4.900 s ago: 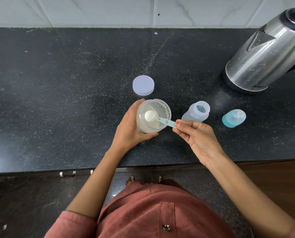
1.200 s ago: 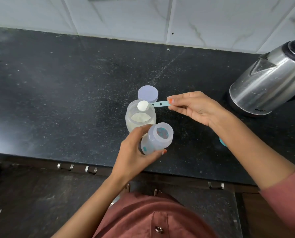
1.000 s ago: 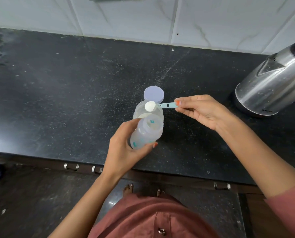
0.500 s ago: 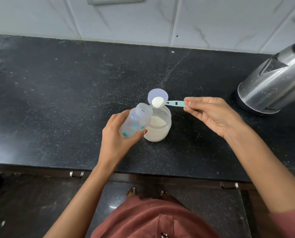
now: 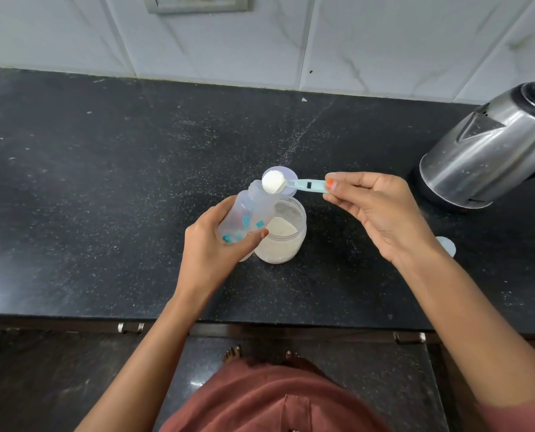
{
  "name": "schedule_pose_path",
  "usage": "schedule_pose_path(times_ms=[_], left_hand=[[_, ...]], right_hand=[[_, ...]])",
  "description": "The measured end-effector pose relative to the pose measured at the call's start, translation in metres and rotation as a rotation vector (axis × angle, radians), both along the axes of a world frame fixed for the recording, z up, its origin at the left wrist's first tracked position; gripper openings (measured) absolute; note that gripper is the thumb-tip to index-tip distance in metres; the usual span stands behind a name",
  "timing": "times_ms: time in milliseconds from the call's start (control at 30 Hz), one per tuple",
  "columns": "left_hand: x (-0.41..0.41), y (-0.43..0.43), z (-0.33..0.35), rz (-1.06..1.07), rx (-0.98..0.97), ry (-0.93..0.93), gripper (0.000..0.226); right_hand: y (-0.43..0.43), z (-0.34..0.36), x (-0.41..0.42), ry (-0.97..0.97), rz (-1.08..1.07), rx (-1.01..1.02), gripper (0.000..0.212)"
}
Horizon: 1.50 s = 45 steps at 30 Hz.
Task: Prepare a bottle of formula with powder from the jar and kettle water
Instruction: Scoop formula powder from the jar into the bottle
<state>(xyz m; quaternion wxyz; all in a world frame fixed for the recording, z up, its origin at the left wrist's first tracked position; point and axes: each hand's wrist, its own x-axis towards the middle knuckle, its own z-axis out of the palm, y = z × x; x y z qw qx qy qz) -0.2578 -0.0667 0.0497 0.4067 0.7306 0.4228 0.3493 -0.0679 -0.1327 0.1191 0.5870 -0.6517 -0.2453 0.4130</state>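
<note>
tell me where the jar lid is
In the head view the lid lies flat on the counter just behind the jar, near mid-frame, partly hidden by the loaded scoop.

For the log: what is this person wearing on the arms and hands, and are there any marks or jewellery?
Both forearms are bare. A rust-red sleeve shows only at the right arm's upper end, matching the garment below. The thumbnail of the right hand is painted orange. Neither it nor the left hand shows a ring, watch or glove.

Soft even light (edges perhaps warped)
</note>
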Motion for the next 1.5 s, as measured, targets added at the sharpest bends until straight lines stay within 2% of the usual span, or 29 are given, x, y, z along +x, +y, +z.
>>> schedule_pose_path(times_ms=[167, 433, 667, 833, 1067, 1500], left_hand=[[0.001, 0.0, 0.002, -0.01, -0.037, -0.016, 0.05], [0.005, -0.001, 0.009, -0.026, -0.059, -0.04, 0.045], [0.007, -0.002, 0.013, -0.041, -0.08, -0.051, 0.043], [0.007, -0.002, 0.014, -0.04, -0.104, -0.062, 0.043], [0.006, -0.002, 0.014, -0.046, -0.134, -0.073, 0.041], [0.007, 0.0, 0.014, -0.04, -0.173, -0.065, 0.04]], right_hand=[[-0.001, 0.001, -0.006, -0.158, -0.001, 0.042, 0.014], [-0.006, -0.006, -0.015, -0.62, 0.013, 0.213, 0.019], [-0.012, -0.018, -0.015, -1.025, 0.054, 0.453, 0.003], [-0.016, -0.022, -0.011, -1.282, 0.122, 0.538, 0.006], [-0.015, -0.026, -0.01, -1.341, 0.152, 0.577, 0.006], [-0.016, -0.029, -0.01, -1.309, 0.137, 0.579, 0.008]])
